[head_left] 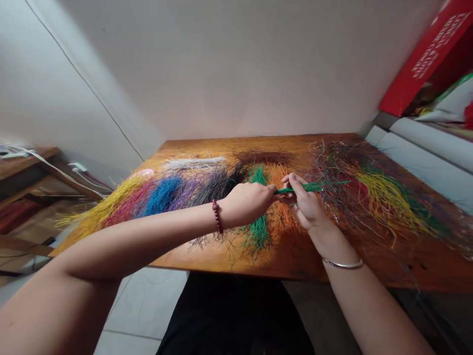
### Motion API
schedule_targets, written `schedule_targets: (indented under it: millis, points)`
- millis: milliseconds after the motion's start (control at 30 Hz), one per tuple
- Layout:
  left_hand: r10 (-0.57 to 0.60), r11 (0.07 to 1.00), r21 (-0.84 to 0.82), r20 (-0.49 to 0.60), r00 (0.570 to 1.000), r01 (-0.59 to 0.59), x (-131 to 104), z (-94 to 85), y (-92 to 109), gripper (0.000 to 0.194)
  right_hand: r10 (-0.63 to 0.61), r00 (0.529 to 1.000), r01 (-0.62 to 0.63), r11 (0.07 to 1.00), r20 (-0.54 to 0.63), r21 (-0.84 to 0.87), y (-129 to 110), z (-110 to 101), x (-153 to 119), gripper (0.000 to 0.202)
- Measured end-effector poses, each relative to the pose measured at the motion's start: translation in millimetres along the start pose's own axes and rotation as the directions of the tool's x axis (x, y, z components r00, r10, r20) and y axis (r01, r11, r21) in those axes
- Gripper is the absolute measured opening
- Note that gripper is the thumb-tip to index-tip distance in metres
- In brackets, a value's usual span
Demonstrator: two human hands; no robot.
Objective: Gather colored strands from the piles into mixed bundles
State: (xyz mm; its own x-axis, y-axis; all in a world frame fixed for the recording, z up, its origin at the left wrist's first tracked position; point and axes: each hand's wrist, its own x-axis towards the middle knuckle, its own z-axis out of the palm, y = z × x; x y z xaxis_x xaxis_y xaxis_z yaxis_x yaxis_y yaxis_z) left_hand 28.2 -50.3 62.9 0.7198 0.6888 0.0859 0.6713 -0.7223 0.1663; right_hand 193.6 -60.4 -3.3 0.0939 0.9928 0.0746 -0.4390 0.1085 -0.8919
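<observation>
A thin bundle of green strands (312, 187) is stretched sideways between my hands above the table. My left hand (249, 203), with a dark red bead bracelet at the wrist, is closed around the bundle's left end. Thumb and fingers of my right hand (301, 199) pinch the same bundle, its loose ends trailing off to the right. Below my left hand lies a pile of green strands (260, 229), and beside it a pile of orange strands (283, 219), partly hidden by my hands.
Yellow (121, 197), blue (162, 195), purple and black piles of strands line the left of the wooden table (221, 259). White strands (194, 162) lie behind. Tangled yellow strands (388, 195) spread at the right. A red box (424, 54) stands at the upper right.
</observation>
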Motion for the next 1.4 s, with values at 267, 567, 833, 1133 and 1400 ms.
schedule_targets:
  millis: [267, 567, 833, 1133, 1400]
  points:
    - [-0.303, 0.070, -0.951, 0.269, 0.914, 0.303, -8.7, -8.8, -16.2, 0.026, -0.055, 0.998, 0.058, 0.996, -0.039, 0.070, -9.4, -9.4, 5.8, 0.038]
    - [-0.352, -0.420, -0.819, 0.544, 0.761, 0.391, -17.8, 38.1, -37.3, 0.020, -0.040, 0.974, 0.079, 0.983, -0.223, 0.169, -3.3, -21.9, 21.6, 0.031]
    - [-0.382, -0.328, -0.846, 0.526, 0.760, 0.420, 10.4, 49.1, -46.1, 0.016, -0.011, 0.971, 0.044, 0.990, -0.240, 0.133, 4.2, -21.0, 24.5, 0.030]
    - [-0.527, 0.200, -0.973, -0.004, 0.850, 0.119, -77.0, 26.9, -3.7, 0.034, 0.027, 0.970, 0.008, 0.989, -0.240, 0.145, 3.3, -24.0, 26.5, 0.030]
    - [0.206, 0.166, -0.985, -0.003, 0.979, -0.038, -145.1, 168.8, 146.9, 0.013, -0.086, 0.973, 0.063, 0.992, -0.216, -0.111, -71.0, 22.4, -30.0, 0.011]
